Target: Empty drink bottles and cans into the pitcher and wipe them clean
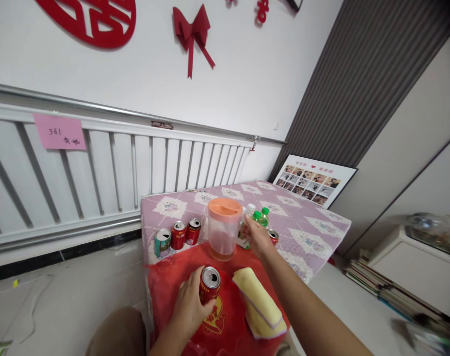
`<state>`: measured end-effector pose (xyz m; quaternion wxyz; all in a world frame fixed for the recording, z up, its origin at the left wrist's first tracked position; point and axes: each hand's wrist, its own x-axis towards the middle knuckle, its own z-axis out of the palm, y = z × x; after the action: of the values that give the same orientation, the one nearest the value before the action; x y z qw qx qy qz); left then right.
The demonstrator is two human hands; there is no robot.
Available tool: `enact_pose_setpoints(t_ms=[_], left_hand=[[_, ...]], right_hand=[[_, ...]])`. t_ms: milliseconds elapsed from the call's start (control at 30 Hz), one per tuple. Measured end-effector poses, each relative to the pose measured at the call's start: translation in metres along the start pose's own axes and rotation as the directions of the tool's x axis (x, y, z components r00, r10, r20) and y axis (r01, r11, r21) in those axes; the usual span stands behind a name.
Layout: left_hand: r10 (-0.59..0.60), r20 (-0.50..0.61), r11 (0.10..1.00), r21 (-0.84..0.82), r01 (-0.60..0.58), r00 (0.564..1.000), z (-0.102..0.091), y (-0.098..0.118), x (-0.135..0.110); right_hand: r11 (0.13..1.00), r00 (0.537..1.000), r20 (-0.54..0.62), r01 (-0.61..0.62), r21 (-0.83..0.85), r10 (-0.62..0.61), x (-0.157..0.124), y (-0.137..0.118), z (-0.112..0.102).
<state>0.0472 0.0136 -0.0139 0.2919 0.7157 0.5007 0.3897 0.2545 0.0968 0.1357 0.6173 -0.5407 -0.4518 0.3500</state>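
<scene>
My left hand (189,304) is wrapped round a red drink can (209,284) that stands upright on a red cloth (173,282) at the near end of the table. My right hand (257,236) reaches forward and grips the handle side of a clear plastic jug with an orange lid (224,227); a little amber liquid lies in its bottom. A folded yellow towel (260,304) lies on the red cloth under my right forearm.
Left of the jug stand a teal can (162,242) and two red cans (185,233). Green-capped bottles (261,216) and another can (273,235) sit behind my right hand. The purple patterned tablecloth (313,232) covers the table. A radiator, a photo board and stacked books are nearby.
</scene>
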Motion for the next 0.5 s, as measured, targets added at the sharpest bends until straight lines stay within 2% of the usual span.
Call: enact_pose_setpoints(t_ms=[133,300,500], left_hand=[[0.003,0.010,1.000,0.010,-0.003,1.000,-0.001,0.002,0.001],[0.014,0.006,1.000,-0.002,-0.014,1.000,-0.001,-0.001,0.000],[-0.015,0.031,1.000,0.020,0.014,0.999,-0.002,0.000,0.000]], right_hand=[[1.000,0.999,-0.022,0.031,0.007,-0.030,-0.006,-0.033,-0.023],[0.998,1.000,-0.017,0.026,-0.057,-0.027,-0.028,-0.070,-0.049],[0.975,1.000,0.022,0.020,-0.222,-0.016,-0.054,-0.086,-0.078]])
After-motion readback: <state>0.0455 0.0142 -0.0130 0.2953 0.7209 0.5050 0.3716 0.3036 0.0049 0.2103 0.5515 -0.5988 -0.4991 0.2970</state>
